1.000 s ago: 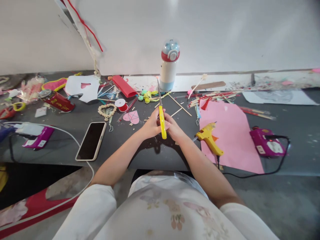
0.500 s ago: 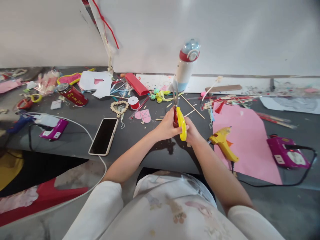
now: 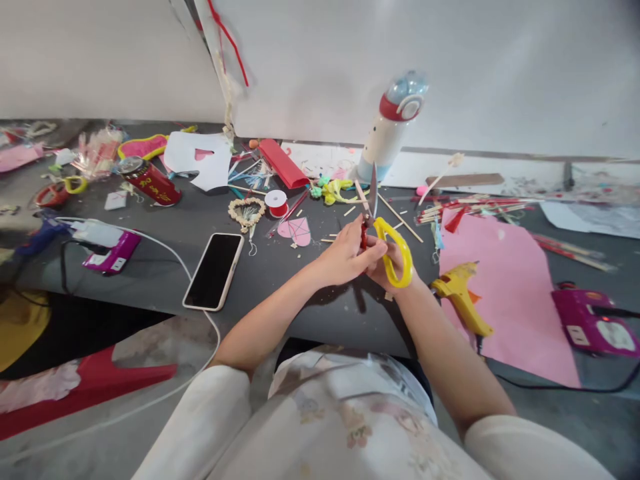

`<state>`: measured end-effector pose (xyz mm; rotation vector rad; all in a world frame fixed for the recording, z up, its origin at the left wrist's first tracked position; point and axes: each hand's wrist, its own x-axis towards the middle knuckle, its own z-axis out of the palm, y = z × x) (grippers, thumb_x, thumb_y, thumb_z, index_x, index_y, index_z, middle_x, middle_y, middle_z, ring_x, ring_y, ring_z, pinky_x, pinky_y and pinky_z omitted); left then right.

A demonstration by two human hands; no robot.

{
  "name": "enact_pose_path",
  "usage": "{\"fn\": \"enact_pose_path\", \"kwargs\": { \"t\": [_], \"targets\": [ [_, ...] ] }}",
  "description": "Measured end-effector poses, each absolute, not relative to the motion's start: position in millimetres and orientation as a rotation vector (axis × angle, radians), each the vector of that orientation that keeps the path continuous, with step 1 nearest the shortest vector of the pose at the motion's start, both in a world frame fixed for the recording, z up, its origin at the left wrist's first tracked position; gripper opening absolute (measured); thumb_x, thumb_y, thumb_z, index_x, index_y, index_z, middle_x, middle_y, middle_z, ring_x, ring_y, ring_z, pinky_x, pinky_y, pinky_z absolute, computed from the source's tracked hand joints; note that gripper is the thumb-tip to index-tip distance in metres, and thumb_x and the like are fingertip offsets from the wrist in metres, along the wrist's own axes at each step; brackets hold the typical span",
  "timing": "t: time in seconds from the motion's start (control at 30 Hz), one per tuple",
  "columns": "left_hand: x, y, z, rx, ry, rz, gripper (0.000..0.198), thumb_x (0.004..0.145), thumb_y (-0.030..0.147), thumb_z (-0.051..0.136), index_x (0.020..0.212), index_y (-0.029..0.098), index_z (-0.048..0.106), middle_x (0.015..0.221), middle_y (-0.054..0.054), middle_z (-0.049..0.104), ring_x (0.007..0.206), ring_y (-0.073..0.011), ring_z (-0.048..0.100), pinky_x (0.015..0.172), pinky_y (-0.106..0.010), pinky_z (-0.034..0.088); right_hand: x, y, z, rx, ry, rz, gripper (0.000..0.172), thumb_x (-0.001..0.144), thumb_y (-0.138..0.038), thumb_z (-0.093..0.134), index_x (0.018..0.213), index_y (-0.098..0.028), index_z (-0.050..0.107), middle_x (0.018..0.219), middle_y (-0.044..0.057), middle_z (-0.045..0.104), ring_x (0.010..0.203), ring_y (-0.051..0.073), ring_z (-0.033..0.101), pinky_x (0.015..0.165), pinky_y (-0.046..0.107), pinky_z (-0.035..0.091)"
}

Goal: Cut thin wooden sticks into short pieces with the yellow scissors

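My left hand (image 3: 347,255) is closed round the scissors (image 3: 399,267), its fingers at the red handle loop and its thumb beside the yellow one. The blades point up and away from me. Beside the upright blade shows a pale, narrow strip, too unclear to name. My right hand (image 3: 393,256) is close behind the scissors, partly seen through the yellow loop. Its fingers are curled and mostly hidden, so what they hold is unclear. Short wooden sticks (image 3: 400,218) and a pink paper heart (image 3: 299,231) with crossing lines lie on the dark table near the hands.
A white bottle (image 3: 387,140) stands behind the hands. A phone (image 3: 214,271), a red spool (image 3: 277,203) and a drink can (image 3: 153,181) are left. Rightward lie a yellow glue gun (image 3: 465,293), pink sheet (image 3: 520,320) and purple power box (image 3: 593,320) with a black cable.
The scissors have turned, so the yellow loop now faces me more broadly and sits further right. Both hands stay close together. The whole view has shifted slightly.
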<state>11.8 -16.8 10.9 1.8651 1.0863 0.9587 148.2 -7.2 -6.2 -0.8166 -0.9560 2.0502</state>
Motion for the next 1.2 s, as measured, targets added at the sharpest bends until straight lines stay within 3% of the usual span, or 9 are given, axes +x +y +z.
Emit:
{"fn": "enact_pose_path", "kwargs": {
  "t": [0.17,0.27,0.37,0.5,0.63,0.83,1.2],
  "targets": [
    [1.1,-11.5,11.9,1.920,1.260,0.996,0.052,0.087,0.045,0.042,0.128,0.014,0.038,0.128,-0.017,0.049,0.120,-0.0269,0.048,0.101,-0.045,0.039,150.2,-7.3,-2.1,-0.702,-0.782,2.192,0.031,0.065,-0.046,0.064,0.072,-0.021,0.047,0.058,-0.004,0.037,0.049,0.008,0.032,0.047,0.025,0.033],
    [-6.0,-7.4,12.7,1.945,1.422,1.106,0.025,0.087,0.032,0.044,0.106,0.018,0.054,0.107,-0.008,0.061,0.103,-0.0196,0.056,0.092,-0.038,0.045,148.9,-6.7,-0.8,-0.721,-0.811,2.209,0.033,0.064,-0.046,0.064,0.077,-0.021,0.047,0.060,-0.005,0.034,0.048,0.006,0.028,0.047,0.024,0.030],
    [-13.5,-1.9,13.7,1.930,1.629,1.302,0.010,0.085,0.028,0.049,0.083,0.018,0.053,0.085,-0.003,0.059,0.083,-0.0147,0.056,0.081,-0.032,0.047,148.0,-6.7,-0.2,-0.762,-0.889,2.210,0.034,0.065,-0.047,0.061,0.081,-0.021,0.045,0.062,-0.005,0.032,0.048,0.006,0.028,0.047,0.024,0.028],
    [-22.2,6.0,12.9,1.922,1.726,1.547,0.026,0.079,0.033,0.061,0.095,0.018,0.049,0.091,-0.004,0.056,0.084,-0.0154,0.055,0.079,-0.033,0.048,147.3,-8.8,1.4,-0.784,-0.940,2.198,0.034,0.067,-0.048,0.059,0.082,-0.021,0.044,0.062,-0.006,0.030,0.048,0.005,0.026,0.048,0.025,0.024],
    [-25.0,6.8,16.1,2.126,1.634,1.500,0.032,0.081,0.036,0.060,0.107,0.020,0.052,0.104,-0.007,0.057,0.098,-0.0188,0.055,0.087,-0.036,0.046,146.8,-10.4,-1.0,-0.807,-0.987,2.168,0.037,0.066,-0.049,0.062,0.082,-0.021,0.045,0.061,-0.006,0.030,0.048,0.006,0.027,0.047,0.026,0.025],
    [-21.5,1.4,20.7,2.288,1.597,1.467,0.021,0.084,0.034,0.056,0.100,0.020,0.060,0.096,-0.005,0.063,0.095,-0.0167,0.055,0.087,-0.033,0.046,146.2,-9.5,-18.7,-0.673,-1.050,2.159,0.037,0.068,-0.047,0.067,0.088,-0.020,0.050,0.063,-0.006,0.032,0.049,0.005,0.031,0.045,0.023,0.027],
    [-20.2,5.1,13.5,2.284,1.602,1.579,0.017,0.086,0.032,0.055,0.091,0.019,0.065,0.084,-0.003,0.068,0.084,-0.0134,0.059,0.076,-0.028,0.048,140.5,-10.2,-22.9,-0.660,-1.057,2.178,0.038,0.068,-0.045,0.069,0.087,-0.020,0.049,0.058,-0.008,0.034,0.044,0.004,0.026,0.044,0.021,0.017]
  ]
}}
